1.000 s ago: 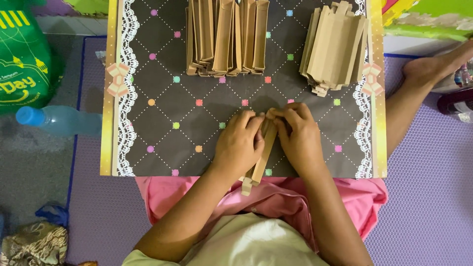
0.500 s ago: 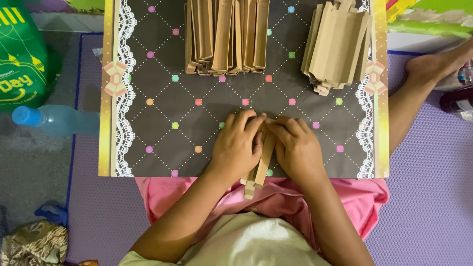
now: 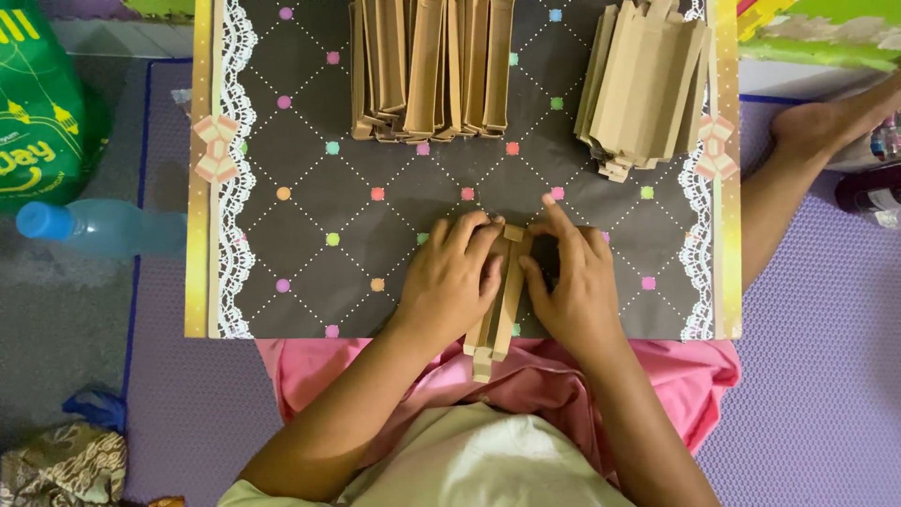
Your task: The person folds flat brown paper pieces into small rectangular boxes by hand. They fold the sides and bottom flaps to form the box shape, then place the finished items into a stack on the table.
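Observation:
A long folded strip of brown paper point(image 3: 500, 305) lies upright between my two hands on a dark table cover point(image 3: 375, 150) with coloured dots and lace edges. My left hand point(image 3: 452, 282) presses its left side, fingers curled over the top end. On the other side my right hand point(image 3: 574, 282) pinches the strip's top edge with its fingertips. The strip's lower end sticks out past the table's near edge over my pink lap. Two stacks of similar folded brown paper pieces stand at the far side: one in the middle point(image 3: 432, 66), one at the right point(image 3: 648, 89).
A blue plastic bottle point(image 3: 99, 228) lies on the floor to the left, with a green bag point(image 3: 38, 103) behind it. My bare foot point(image 3: 826, 122) rests on the purple mat point(image 3: 817, 310) at the right. A patterned cloth point(image 3: 61, 467) sits at the lower left.
Both hands stay on the brown strip; the fingers have shifted slightly along its top end, and the strip now stands a little straighter between them.

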